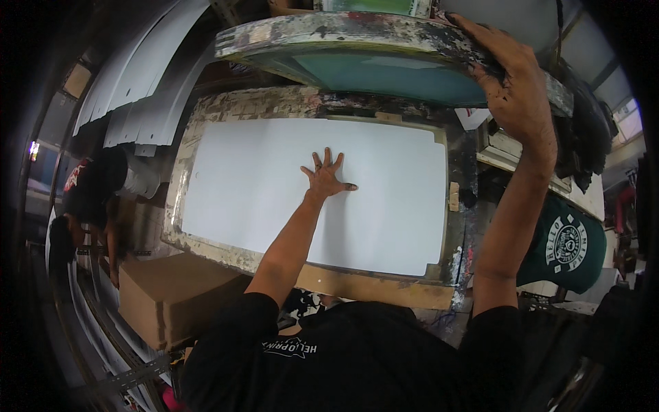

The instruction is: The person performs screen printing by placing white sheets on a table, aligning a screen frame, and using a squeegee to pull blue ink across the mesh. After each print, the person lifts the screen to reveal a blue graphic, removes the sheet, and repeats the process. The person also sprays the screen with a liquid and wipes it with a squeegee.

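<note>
A large white sheet [391, 199] with notched right corners lies flat on a paint-stained printing table [384, 285]. My left hand [326, 180] rests on its middle, palm down and fingers spread. Along the far side, a screen printing frame [329, 38] is raised at a tilt, its wooden rim crusted with paint and its mesh blue-green. My right hand [511, 89] grips the frame near its right end, thumb on the near face and fingers over the top edge. Dark ink stains mark that hand.
A brown cardboard box [175, 292] stands by the table's near left corner. Pale sheets [141, 75] hang or stack at the far left. Another person [96, 189] bends over at the left. Dark green printed fabric [566, 247] and black cloth [580, 130] are at the right.
</note>
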A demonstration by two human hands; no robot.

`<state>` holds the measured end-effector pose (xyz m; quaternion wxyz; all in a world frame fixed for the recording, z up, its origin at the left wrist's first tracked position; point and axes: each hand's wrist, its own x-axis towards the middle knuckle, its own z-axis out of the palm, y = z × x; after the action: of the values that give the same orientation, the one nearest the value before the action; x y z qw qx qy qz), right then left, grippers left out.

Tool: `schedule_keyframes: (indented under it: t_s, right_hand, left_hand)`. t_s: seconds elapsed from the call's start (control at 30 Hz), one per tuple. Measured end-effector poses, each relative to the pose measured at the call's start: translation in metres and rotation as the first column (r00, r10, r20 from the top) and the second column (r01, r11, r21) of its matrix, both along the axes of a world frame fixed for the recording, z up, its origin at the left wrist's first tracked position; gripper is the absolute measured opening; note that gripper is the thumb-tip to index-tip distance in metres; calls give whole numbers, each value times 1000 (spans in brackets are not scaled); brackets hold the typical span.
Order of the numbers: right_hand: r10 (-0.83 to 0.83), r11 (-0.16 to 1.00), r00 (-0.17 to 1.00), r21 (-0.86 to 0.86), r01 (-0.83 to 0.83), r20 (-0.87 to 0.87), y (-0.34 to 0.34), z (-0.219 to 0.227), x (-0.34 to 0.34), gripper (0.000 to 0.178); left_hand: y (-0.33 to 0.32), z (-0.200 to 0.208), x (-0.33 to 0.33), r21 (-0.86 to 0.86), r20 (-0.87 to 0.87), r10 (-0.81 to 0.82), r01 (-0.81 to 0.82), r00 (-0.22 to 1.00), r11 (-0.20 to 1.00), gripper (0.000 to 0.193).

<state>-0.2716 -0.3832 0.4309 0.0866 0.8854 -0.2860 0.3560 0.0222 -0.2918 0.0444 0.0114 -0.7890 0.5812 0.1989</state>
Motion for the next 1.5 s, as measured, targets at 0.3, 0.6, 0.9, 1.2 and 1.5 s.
schedule_keyframes:
  t_s: [0.3,0.6,0.9,1.2,1.5]
  right_hand:
    - [-56,982,998,178,58,-12,21,17,14,55]
    - [-6,997,997,77,0,71,27,5,20,50]
    - [-25,997,999,-79,22,-38,50,-30,-5,62]
    - [-25,959,980,272,79,-196,177,-126,-24,67]
    - [166,779,961,627,8,-220,120,-236,14,82]
  left_hand:
    - [-26,8,-3,83,28,-5,3,1000,997,127]
    - [-30,19,-18,123,60,28,-35,998,992,124]
    - [21,33,-52,-566,-185,141,-222,973,794,99]
    - [184,135,-1,-583,-767,-465,-782,441,221,129]
    - [272,10,-12,-697,-604,38,-551,796,459,84]
